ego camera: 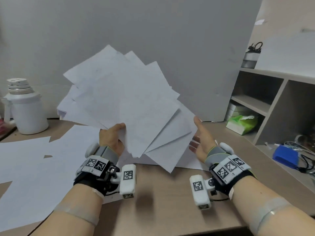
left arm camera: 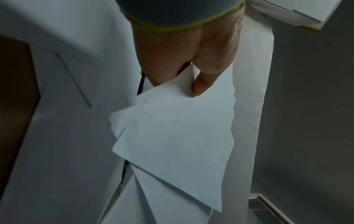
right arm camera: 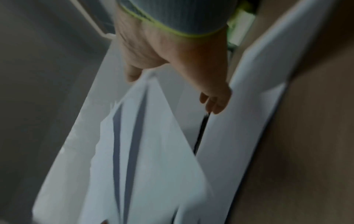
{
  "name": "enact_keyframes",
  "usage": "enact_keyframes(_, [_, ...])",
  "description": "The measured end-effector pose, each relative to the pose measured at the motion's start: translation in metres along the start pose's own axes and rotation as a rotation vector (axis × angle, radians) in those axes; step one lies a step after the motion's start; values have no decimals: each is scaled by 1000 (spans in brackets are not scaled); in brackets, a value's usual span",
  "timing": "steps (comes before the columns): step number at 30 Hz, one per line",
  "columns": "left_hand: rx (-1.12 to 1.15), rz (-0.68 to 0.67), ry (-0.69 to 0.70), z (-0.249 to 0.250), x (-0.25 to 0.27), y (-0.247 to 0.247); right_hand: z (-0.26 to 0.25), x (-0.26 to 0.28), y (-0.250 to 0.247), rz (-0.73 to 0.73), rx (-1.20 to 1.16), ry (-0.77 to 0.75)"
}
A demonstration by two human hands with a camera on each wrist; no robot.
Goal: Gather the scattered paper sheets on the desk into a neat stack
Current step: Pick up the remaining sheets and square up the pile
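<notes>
The left hand pinches a fanned bunch of sheets above the bench. The right hand is spread flat beside them. More paper lies below.

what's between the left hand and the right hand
The fanned bundle of paper sheets: the left hand pinches its lower edge, and the open right hand sits at its right edge. The head view shows this.

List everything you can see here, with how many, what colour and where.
Fanned sheets: several, white, held up above the desk.
Loose sheets: several, white, flat on the desk's left.
Desk: one, brown.
Jug: one, white, far left.
Shelf unit: one, grey, right.
Green packet: one, on the shelf.
Blue object: one, lower right shelf.
Left hand: grips the fan's lower edge.
Right hand: open, beside the fan's right edge.
</notes>
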State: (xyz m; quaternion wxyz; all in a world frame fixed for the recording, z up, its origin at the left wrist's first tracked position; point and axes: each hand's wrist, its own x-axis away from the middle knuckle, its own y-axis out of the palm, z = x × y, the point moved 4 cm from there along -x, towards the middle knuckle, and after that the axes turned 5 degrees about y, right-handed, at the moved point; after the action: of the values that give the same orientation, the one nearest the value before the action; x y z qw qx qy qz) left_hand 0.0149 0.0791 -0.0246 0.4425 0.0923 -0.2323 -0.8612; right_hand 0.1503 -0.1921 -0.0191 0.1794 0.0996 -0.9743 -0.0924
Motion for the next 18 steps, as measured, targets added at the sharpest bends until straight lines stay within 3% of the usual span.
enact_keyframes(4, [64, -16, -62, -7, 0, 5, 22, 16, 29, -196, -241, -45])
enact_keyframes(7, [-53, 63, -97, -13, 2, -7, 28, 23, 35, -155, -295, -66])
enact_keyframes(18, [-120, 92, -432, -57, 8, -34, 58, 11, 33, -51, 38, 172])
